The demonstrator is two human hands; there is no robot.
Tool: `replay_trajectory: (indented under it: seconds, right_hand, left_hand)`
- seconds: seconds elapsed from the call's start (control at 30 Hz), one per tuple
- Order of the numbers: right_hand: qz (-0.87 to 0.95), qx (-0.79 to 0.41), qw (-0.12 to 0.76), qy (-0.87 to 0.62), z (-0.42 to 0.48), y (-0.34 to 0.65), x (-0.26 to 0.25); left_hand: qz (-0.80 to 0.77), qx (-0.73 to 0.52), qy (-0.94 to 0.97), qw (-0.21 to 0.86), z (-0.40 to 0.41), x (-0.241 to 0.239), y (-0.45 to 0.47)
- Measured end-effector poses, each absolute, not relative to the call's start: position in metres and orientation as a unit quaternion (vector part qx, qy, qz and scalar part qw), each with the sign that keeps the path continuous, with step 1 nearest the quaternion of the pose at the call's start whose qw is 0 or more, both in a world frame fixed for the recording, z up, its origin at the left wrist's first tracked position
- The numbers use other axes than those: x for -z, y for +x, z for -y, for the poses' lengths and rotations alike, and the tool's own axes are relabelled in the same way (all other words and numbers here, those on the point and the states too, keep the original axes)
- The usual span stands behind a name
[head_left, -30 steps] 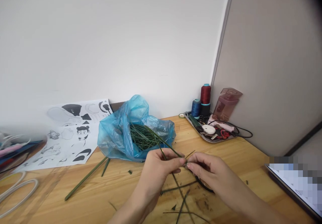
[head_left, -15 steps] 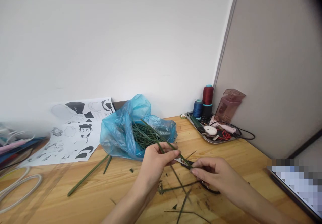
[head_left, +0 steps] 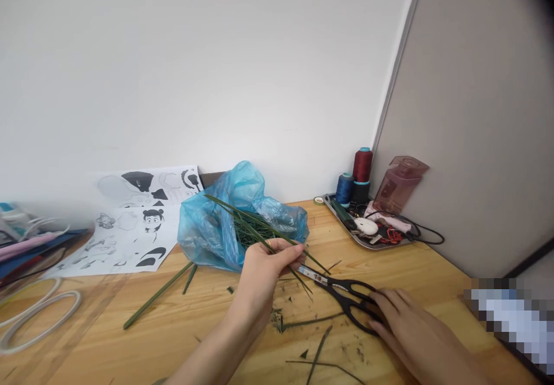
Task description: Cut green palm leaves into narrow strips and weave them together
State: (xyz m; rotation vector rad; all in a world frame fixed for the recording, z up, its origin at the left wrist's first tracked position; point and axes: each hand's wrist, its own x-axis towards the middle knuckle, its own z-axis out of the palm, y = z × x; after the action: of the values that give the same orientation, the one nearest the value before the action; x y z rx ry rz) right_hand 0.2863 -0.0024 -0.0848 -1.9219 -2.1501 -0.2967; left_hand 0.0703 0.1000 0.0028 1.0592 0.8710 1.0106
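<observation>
Fingers of left hand [head_left: 266,266] pinch grass blades [head_left: 255,229]; right hand [head_left: 404,321] fingers loose on scissors [head_left: 346,295].

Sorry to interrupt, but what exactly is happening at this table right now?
A person is working with thin green leaf strips at a wooden table. The left hand pinches a few strips in front of a blue plastic bag holding more of them. The right hand rests on the handles of black scissors lying flat on the table. Cut scraps are scattered between the hands.
</observation>
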Motion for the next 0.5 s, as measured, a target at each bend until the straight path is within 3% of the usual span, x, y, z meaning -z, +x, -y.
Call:
replay_trajectory:
  seconds: [0.1,0.17,0.5]
  right_hand:
    - [0.767,0.263,0.088,-0.578,0.009,0.29,0.102]
    - [0.774,0.296,0.084,-0.553,0.006,0.288,0.104]
    - [0.737,-0.002,0.102,-0.668,-0.028,0.288,0.066]
  left_hand:
    - [-0.384,-0.462,0.453,0.658,-0.101,-0.005,0.069]
    - [-0.383,-0.464,0.449,0.661,-0.101,-0.006,0.068]
    - [-0.378,-0.467,0.439,0.668,-0.103,-0.016,0.06]
